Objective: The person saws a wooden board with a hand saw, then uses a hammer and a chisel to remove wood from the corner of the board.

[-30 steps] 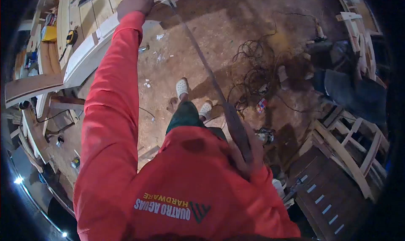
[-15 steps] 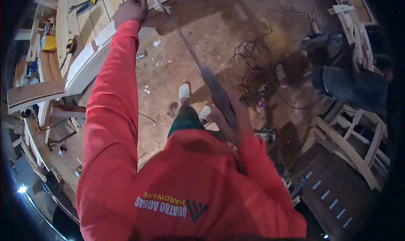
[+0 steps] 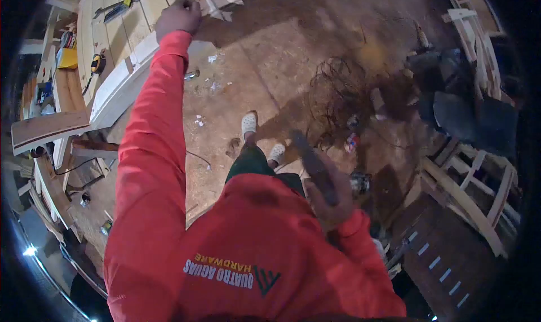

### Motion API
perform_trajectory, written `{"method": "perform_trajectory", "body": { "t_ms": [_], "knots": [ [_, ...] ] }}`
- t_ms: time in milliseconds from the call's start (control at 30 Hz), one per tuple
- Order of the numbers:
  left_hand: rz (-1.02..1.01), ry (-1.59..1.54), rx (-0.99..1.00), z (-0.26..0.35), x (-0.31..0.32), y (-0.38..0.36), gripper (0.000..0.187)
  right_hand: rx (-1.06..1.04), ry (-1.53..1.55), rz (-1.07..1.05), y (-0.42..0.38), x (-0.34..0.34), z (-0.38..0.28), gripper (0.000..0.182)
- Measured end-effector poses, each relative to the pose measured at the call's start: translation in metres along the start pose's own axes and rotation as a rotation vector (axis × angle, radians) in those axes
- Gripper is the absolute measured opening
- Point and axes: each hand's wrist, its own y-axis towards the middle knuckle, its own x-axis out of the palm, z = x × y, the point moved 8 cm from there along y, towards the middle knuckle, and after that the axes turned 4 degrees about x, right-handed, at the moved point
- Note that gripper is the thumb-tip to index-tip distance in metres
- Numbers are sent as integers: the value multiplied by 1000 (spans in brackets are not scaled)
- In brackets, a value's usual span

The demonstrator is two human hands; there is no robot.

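My right hand (image 3: 332, 195) is wrapped around the dark handle of a hand saw (image 3: 315, 167), held in front of my body. Its long thin blade is seen edge-on and smeared by motion, pointing up and left toward the plank ends. My left hand (image 3: 179, 16) is closed in a fist at the edge of the pale planks (image 3: 115, 34); what its curled fingers hold, if anything, is hidden. Cut plank ends (image 3: 222, 0) jut out just right of it. On the planks lie a yellow-and-dark tool (image 3: 121, 7) and a tape measure (image 3: 98, 63).
A curved wooden rim (image 3: 110, 96) borders the planks. Tangled cable (image 3: 335, 91) lies on the dirt floor, with scraps around it. To the right are a dark chair (image 3: 473, 119), wooden frames (image 3: 465, 192) and a person's foot (image 3: 377, 103).
My right hand has drawn the saw back, down and to the right, toward my body. The left hand has stayed at the planks, and the view has shifted slightly.
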Motion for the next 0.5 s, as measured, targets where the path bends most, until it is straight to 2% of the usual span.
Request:
{"method": "perform_trajectory", "body": {
  "t_ms": [67, 133, 200, 267, 367, 433, 500],
  "knots": [
    [21, -28, 36, -5, 6, 4, 50, 80, -193, -45, -17, 8, -21, 61],
    [20, 3, 2, -4, 3, 0, 49, 180, -66, -22, -44, -8, -8, 61],
    [17, 16, -10, 0, 0, -1, 49, 143, -104, -5, -59, -16, -11, 60],
    [12, 2, -11, 1, -2, -4, 49, -36, -314, -2, -65, -15, -31, 58],
    [25, 1, -13, -7, 9, 5, 50, -19, -150, 14, -27, 0, -3, 60],
    [24, -8, 7, -6, 3, 3, 51, 173, -66, -126, 35, 28, 6, 58],
    [11, -6, 9, -4, 2, -5, 51, -111, 16, 19, 89, 53, -4, 54]
  ]
}}
